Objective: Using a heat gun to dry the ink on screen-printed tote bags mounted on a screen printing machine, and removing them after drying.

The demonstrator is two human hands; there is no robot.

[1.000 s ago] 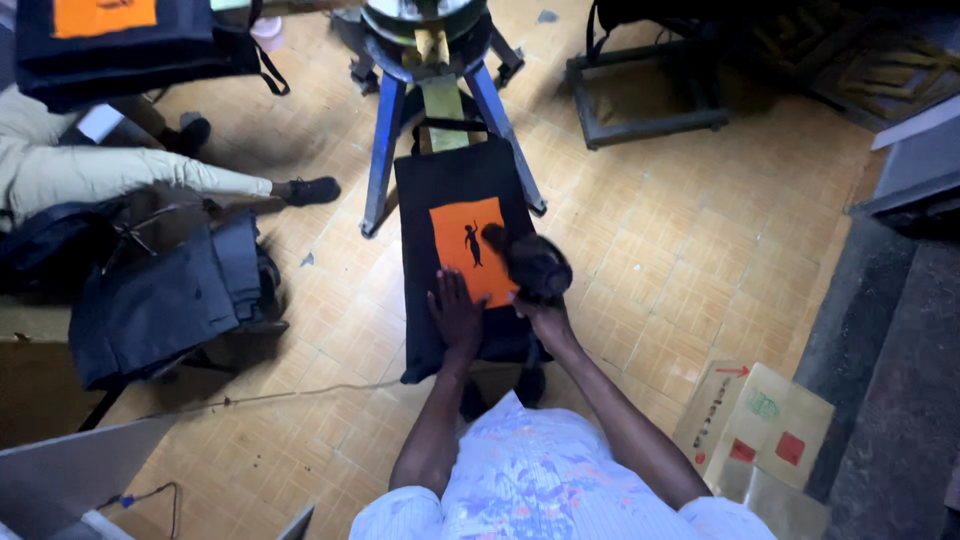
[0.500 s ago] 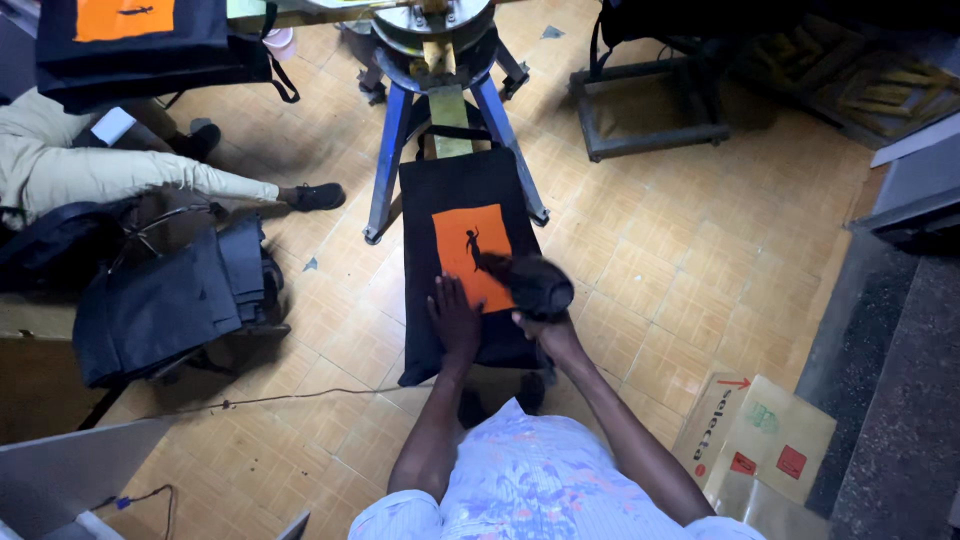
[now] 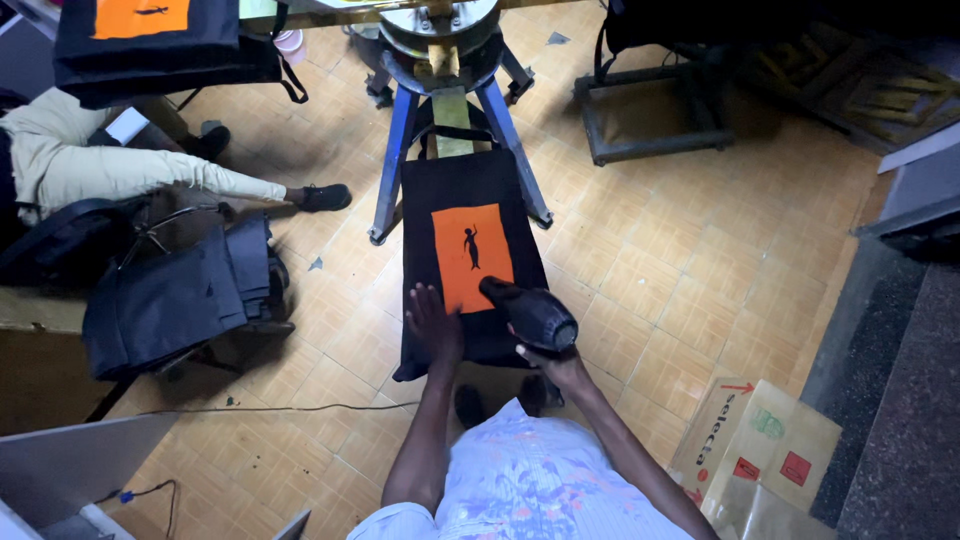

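Note:
A black cloth bag (image 3: pixel 450 190) lies stretched flat on the board of a blue-legged press stand (image 3: pixel 395 140). It carries an orange rectangle (image 3: pixel 472 255) with a small dark figure printed on it. My left hand (image 3: pixel 435 325) rests flat on the near end of the bag, just left of the orange patch. My right hand (image 3: pixel 548 355) grips a black handheld dryer (image 3: pixel 530 310), whose nozzle points at the lower edge of the orange print.
A stack of black bags (image 3: pixel 175 290) sits on a stool at the left. Another person's leg in pale trousers (image 3: pixel 150 175) stretches across the floor. More printed bags (image 3: pixel 150 40) lie at the top left. Flattened cardboard boxes (image 3: pixel 765 450) lie at the lower right, a metal frame (image 3: pixel 650 110) behind.
The dryer in my right hand has shifted slightly lower along the orange print. My left hand stays pressed on the bag.

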